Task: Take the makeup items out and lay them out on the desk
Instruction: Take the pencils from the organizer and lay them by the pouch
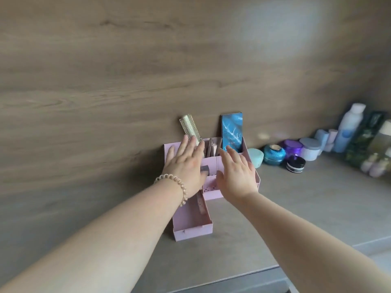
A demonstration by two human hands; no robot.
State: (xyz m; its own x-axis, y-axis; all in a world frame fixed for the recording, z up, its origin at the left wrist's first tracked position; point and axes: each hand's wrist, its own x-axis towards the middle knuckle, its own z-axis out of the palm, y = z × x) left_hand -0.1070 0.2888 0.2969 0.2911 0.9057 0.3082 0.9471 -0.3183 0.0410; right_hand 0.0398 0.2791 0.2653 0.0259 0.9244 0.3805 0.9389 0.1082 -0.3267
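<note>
Pink organizer (211, 195) on desk (296, 208) directly beneath both hands, its drawer (191, 226) pulled out below left wrist. Hairbrush (189, 129) just beyond left hand (185, 169), blue box (232, 132) just beyond right hand (237, 173), slim tools (211, 147) upright between. Both hands palm-down, fingers spread, grasping nothing.

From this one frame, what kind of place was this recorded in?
Probably a home vanity or dressing desk. A pink organizer holding a hairbrush stands against a wood-grain wall, and skincare jars and bottles line the grey desk. Both hands are open.
</note>
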